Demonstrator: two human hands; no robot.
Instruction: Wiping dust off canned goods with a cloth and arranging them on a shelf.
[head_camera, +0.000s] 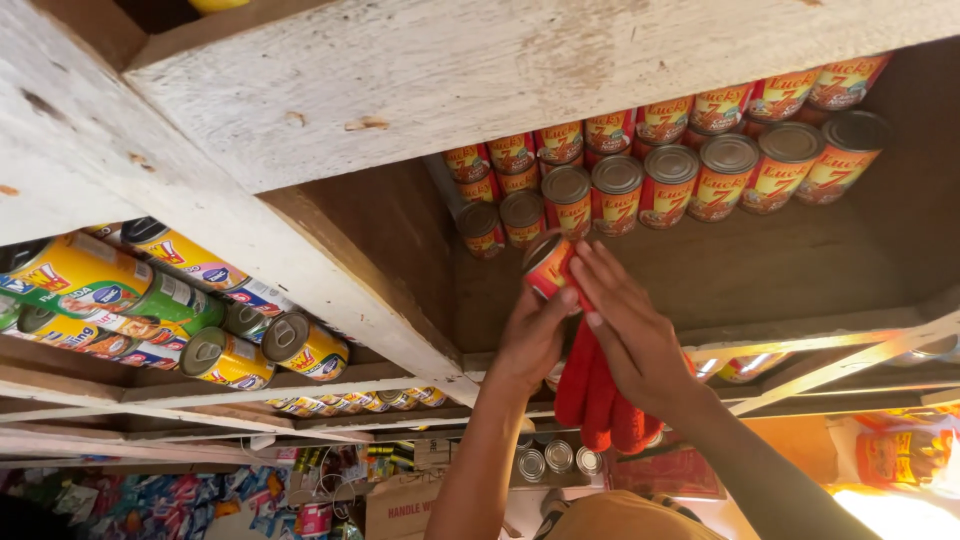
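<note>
red can (549, 266) half hidden by fingers (600, 275), red cloth (600, 400) partly behind the right hand (630, 335)
</note>
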